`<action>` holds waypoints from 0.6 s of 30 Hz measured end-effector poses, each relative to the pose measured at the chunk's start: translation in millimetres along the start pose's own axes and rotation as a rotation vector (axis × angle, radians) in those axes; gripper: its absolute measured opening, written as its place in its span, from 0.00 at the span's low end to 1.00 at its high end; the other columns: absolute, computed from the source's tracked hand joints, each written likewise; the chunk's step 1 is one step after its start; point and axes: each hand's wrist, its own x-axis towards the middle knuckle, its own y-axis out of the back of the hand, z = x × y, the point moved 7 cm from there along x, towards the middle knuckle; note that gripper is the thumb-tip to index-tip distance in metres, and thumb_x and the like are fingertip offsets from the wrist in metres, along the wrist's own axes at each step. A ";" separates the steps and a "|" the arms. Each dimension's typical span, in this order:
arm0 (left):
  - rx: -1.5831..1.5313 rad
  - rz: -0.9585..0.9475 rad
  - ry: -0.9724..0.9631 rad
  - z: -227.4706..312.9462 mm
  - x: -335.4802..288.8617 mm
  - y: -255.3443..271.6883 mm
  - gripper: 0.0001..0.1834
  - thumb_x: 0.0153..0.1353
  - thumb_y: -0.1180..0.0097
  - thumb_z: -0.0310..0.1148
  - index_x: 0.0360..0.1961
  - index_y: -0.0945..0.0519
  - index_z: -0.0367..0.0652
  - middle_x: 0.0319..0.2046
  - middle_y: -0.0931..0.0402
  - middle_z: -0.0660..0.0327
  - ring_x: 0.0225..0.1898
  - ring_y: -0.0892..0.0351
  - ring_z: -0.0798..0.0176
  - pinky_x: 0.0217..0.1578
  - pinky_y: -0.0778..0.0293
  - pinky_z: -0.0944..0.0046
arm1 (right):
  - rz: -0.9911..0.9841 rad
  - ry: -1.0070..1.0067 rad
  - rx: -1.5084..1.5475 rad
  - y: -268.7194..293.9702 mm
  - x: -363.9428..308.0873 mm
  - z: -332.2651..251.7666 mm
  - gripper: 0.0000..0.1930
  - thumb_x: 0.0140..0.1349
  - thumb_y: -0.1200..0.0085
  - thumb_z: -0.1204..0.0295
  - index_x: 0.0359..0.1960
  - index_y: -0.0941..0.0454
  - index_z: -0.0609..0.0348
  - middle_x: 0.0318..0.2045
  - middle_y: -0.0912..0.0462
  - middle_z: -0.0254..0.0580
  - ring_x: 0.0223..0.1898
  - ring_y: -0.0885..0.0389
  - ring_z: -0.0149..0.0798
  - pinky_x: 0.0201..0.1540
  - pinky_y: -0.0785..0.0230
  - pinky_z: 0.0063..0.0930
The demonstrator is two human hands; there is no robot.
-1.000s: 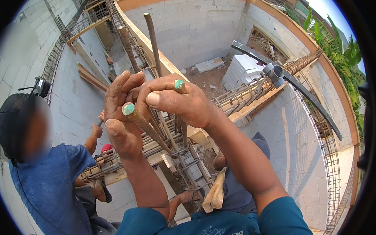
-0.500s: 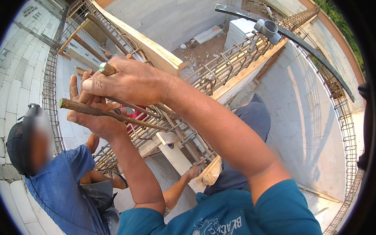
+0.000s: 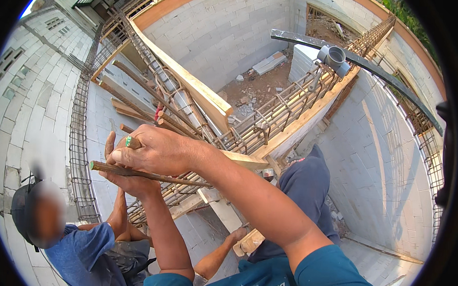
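Observation:
My right hand is closed around a ribbed steel reinforcing bar; its green-painted end pokes out between thumb and fingers. Below it, my left hand supports a second steel bar, also green-tipped, which runs to the right under my right forearm. One left finger sticks up behind the bars, and the other left fingers are partly hidden by my right hand. Both hands are close together above a rebar cage. More rusty bars lie just beyond them.
A co-worker in a blue shirt and cap sits at the left. Another person's hand rests by a wooden block. Formwork boards, a black strip and a grey pipe fitting are along the wall tops, above deep block-walled rooms.
The view has shifted, so my hands and bars appear lower and slightly right. My right hand has come down closer over my left. Both bars are still held.

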 end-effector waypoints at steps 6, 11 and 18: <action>0.116 0.057 -0.033 7.8 -0.1 10.3 0.41 0.68 0.79 0.63 0.60 0.34 0.36 0.50 0.29 0.50 0.49 0.25 0.56 0.51 0.25 0.53 | -0.030 0.017 0.155 -3.8 -1.0 -6.5 0.22 0.69 0.53 0.57 0.32 0.19 0.68 0.18 0.23 0.45 0.22 0.29 0.34 0.29 0.33 0.34; 0.208 0.148 -0.052 7.9 -3.2 10.8 0.39 0.69 0.80 0.60 0.62 0.35 0.37 0.49 0.29 0.51 0.51 0.26 0.56 0.53 0.27 0.52 | -0.048 0.011 0.050 -1.2 -0.7 -0.9 0.25 0.67 0.52 0.57 0.23 0.22 0.71 0.14 0.27 0.51 0.18 0.30 0.39 0.28 0.33 0.35; 0.329 0.174 -0.125 8.7 -1.9 13.1 0.36 0.70 0.78 0.58 0.59 0.34 0.37 0.48 0.29 0.53 0.50 0.26 0.56 0.51 0.26 0.52 | 0.010 0.032 0.133 0.5 -2.4 -4.8 0.22 0.66 0.51 0.59 0.24 0.21 0.69 0.16 0.25 0.52 0.19 0.28 0.42 0.29 0.32 0.38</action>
